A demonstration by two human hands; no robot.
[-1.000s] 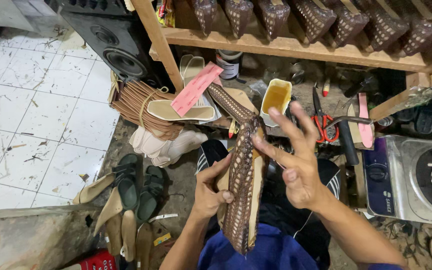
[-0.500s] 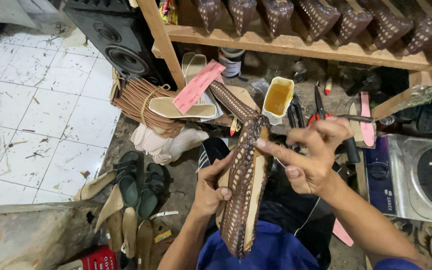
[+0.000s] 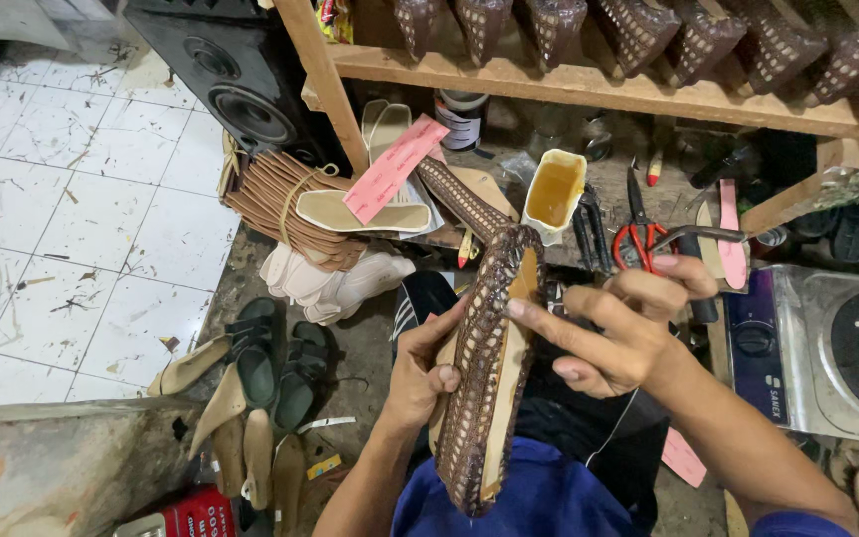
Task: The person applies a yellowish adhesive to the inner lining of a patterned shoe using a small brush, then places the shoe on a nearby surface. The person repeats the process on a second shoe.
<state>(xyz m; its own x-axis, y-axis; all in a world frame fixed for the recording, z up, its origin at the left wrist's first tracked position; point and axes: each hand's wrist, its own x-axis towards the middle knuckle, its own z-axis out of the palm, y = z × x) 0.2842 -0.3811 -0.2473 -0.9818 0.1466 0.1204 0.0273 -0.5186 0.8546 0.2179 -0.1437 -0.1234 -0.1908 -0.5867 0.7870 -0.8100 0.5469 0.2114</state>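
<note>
Workshop bench seen from above, at the lasting of a woven shoe upper. The left hand (image 3: 420, 373) is closed around the side of a brown woven shoe (image 3: 484, 378), which is held sole-up and lengthwise above the lap, toe pointing away from the body; this grip appears to steady the piece so the tan insole faces the worker. The right hand (image 3: 623, 323) rests against the shoe's opposite edge, fingers partly curled with the index finger pressing the woven edge over the insole rim, apparently to seat it; it holds no tool. Just beyond the right hand stands a cream-coloured pot of amber glue (image 3: 554, 191), with red-handled scissors (image 3: 638, 224) beside it, both within easy reach. Beyond the left hand lie a bundle of tan insoles (image 3: 280, 204) and a pink strip (image 3: 395, 167) on a loose insole. To the right of the right hand sits a small stove (image 3: 837, 353). Above, a wooden shelf (image 3: 589, 91) carries a row of similar woven uppers. Dark sandals (image 3: 275, 358) lie left of the left hand.
</note>
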